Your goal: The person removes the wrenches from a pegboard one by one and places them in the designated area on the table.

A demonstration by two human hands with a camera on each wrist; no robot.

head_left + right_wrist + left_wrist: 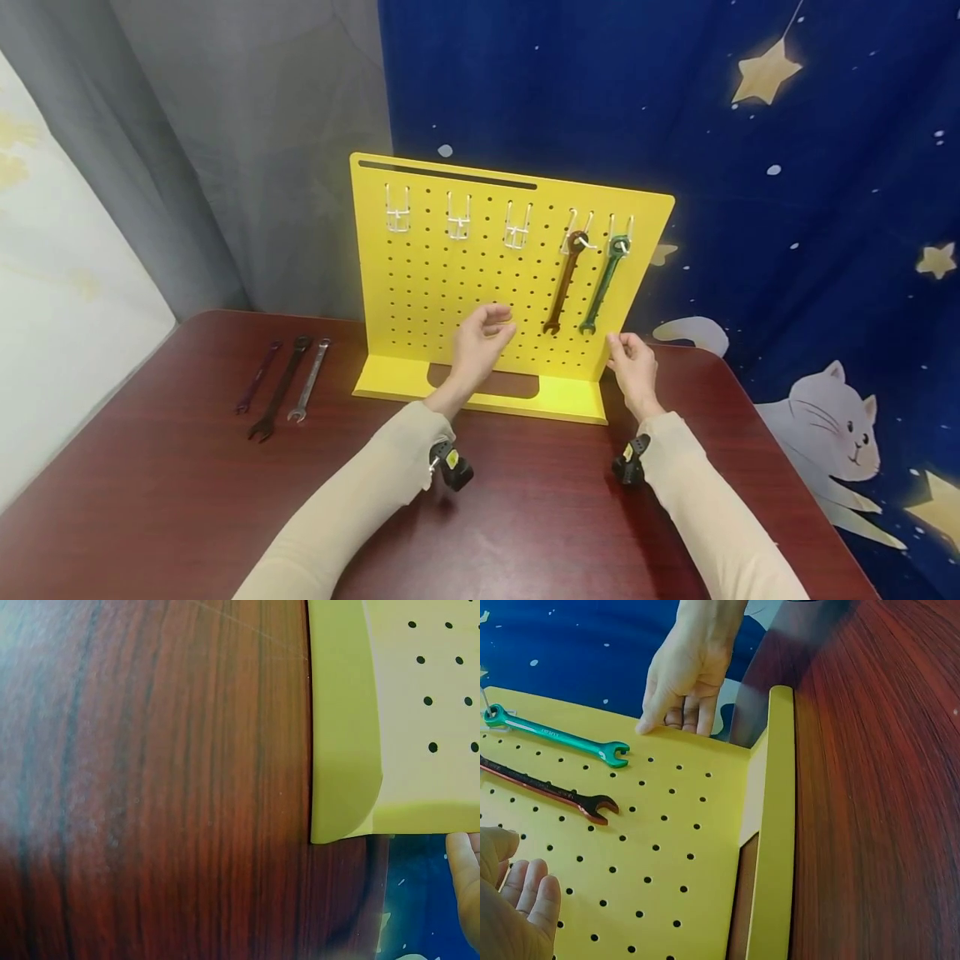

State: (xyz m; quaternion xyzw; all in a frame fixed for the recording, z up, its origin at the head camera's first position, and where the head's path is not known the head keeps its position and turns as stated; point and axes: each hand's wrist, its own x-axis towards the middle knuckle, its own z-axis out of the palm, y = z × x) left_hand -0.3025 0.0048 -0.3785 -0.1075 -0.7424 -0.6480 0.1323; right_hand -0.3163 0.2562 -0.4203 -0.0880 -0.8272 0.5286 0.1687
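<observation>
A: Yellow pegboard [442,275]: upright on the table [150,467], taken as clock centre, head view. Green wrench [603,287] and brown wrench [565,286] hang by ring ends toward three o'clock.

B: Hands?

A: Right hand [635,371], four o'clock: thumb and fingers pinch the board's edge. Left hand [480,342], seven o'clock: partly open, fingers loosely bent, holding nothing. Contact with board: cannot tell.

B: Failure modes?

A: Judged: a one-sided tug by the right hand could skew or tip the board; both hung wrenches, near that edge, might swing or slip loose. Left hand straying toward three could knock the brown one.

B: Farther out?

A: Purple wrench [258,377], black wrench [283,387], silver wrench [311,380], eight o'clock, flat. A sweeping left sleeve [345,508] could scatter them.
</observation>
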